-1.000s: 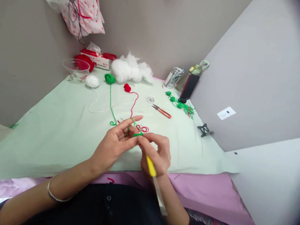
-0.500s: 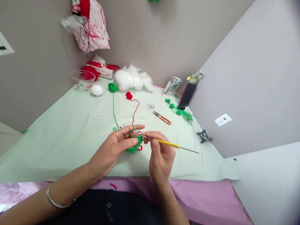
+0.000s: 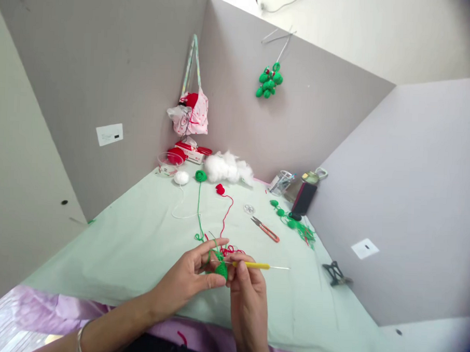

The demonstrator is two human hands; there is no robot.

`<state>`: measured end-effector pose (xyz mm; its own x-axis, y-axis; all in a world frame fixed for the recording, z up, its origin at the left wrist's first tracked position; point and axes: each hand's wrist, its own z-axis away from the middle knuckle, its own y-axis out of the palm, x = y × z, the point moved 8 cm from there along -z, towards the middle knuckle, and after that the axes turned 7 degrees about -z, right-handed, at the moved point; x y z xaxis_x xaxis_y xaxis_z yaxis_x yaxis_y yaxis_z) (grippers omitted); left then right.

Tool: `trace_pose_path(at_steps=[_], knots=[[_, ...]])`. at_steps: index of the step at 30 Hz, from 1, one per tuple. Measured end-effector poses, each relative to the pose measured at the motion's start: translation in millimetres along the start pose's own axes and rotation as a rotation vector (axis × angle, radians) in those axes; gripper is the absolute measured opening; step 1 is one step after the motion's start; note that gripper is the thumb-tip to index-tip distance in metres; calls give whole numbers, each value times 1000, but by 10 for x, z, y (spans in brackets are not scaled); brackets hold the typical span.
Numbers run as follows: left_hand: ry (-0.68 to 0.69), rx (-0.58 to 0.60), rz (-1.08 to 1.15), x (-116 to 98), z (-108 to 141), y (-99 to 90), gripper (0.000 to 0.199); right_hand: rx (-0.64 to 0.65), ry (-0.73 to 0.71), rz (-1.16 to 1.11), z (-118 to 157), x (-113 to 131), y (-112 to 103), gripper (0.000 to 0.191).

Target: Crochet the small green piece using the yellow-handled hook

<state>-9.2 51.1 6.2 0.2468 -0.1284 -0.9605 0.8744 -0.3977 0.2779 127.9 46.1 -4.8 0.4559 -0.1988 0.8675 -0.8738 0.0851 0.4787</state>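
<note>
Near the front of the cloth-covered table, my left hand (image 3: 194, 270) holds a small green crochet piece (image 3: 222, 269) between thumb and fingers. Green yarn (image 3: 198, 211) loops over its raised index finger and runs back to a green yarn ball (image 3: 200, 176). My right hand (image 3: 249, 288) pinches a crochet hook (image 3: 257, 265) by its yellow handle. The hook's thin metal tip points left, at the top of the green piece; whether it sits inside a stitch I cannot tell. Tangled red yarn (image 3: 234, 250) lies just behind the fingers.
Orange thread snips (image 3: 266, 230) lie behind my right hand, beside a small clear disc (image 3: 249, 209). Farther back are white stuffing (image 3: 225, 168), a white yarn ball (image 3: 181, 178) and a red yarn ball (image 3: 220, 189). Green crocheted pieces (image 3: 280, 213), a phone (image 3: 304, 198) and a black stand (image 3: 336, 274) line the right side.
The camera view has tilted up, showing more wall and a hanging green cluster. The green piece has turned in my left hand, and the hook now reaches farther left across its top.
</note>
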Motion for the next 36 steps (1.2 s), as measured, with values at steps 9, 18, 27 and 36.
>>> trace_pose_path(at_steps=[9, 18, 27, 36], knots=[[-34, 24, 70, 18, 27, 54, 71, -7, 49, -49, 49, 3, 69, 28], [60, -61, 125, -303, -86, 4, 55, 67, -153, 44, -154, 362, 217, 20], [125, -110, 40, -369, -128, 115, 50, 135, -461, 251, -49, 645, 235, 15], [-69, -39, 312, -235, -132, 236, 30, 85, -1141, 732, 271, 758, 410, 32]])
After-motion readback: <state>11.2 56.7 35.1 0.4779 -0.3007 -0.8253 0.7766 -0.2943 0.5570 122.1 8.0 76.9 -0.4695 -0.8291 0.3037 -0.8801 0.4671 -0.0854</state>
